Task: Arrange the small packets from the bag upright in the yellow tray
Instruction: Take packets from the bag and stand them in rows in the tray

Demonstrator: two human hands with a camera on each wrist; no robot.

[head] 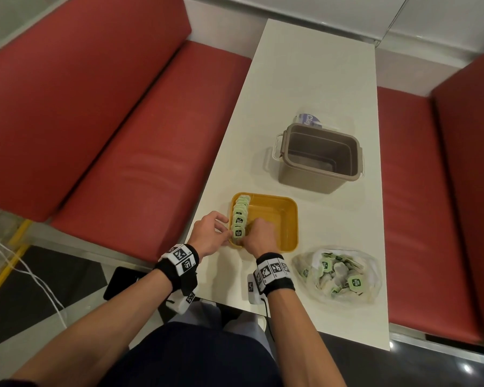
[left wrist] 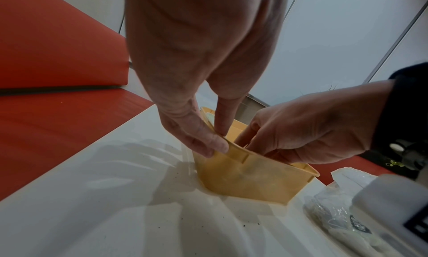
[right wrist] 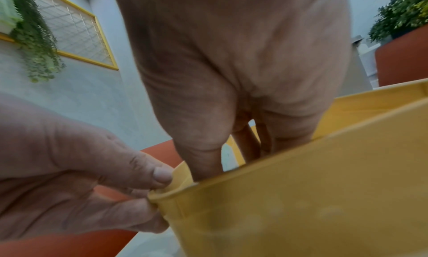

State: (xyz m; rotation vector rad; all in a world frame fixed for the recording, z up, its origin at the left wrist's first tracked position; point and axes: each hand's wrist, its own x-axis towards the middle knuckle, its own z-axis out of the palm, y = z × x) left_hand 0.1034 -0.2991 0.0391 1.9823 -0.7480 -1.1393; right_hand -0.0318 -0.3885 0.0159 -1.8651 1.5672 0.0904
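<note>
Here right hand fingers vanish inside yellow tray

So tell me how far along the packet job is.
Done: one row of packets stands upright along the left wall of the yellow tray. In hand: the left hand pinches the tray's near-left corner while the right hand reaches inside at the row's near end. Left: most of the tray floor is bare, and the bag beside it holds many more packets.

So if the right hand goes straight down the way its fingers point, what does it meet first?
Most likely the floor of the yellow tray: the right hand already reaches inside, beside the upright packets. Depth is unclear.
</note>
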